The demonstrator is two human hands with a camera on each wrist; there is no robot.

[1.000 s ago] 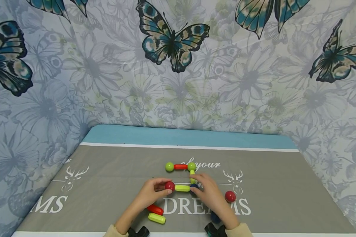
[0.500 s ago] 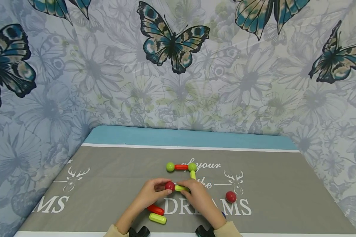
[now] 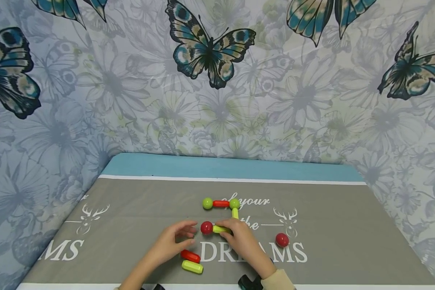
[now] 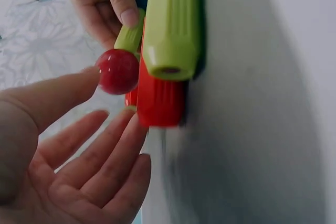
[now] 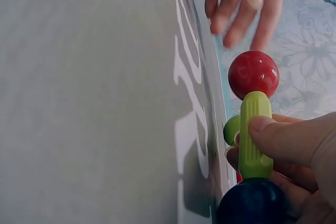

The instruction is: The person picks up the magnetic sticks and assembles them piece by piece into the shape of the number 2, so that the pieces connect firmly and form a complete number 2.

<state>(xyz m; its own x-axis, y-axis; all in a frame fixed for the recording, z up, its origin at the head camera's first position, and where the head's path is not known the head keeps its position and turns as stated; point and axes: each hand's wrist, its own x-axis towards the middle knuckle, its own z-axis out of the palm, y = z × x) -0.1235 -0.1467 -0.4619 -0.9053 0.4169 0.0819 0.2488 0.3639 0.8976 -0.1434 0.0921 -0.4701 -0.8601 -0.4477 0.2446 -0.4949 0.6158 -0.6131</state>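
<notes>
Pinches the green stick with the right hand, tight between thumb and fingers. Holds nothing in the left hand, with loose fingers and a wide space to the thumb, just beside the red ball with a small gap in the head view. Has the green stick lying sideways, long way from hand to hand, with the red ball on the end toward the left hand and the dark blue ball on the other. Is nearest to the stick with the right hand, nearest to the red ball's outer side with the left. Past the right hand, finds a second green stick pointing away to a corner green ball, then a far red stick and an end green ball. Below the left hand, has a loose red stick and a loose green stick on the worktop. Off right, well apart, has a lone red ball.
</notes>
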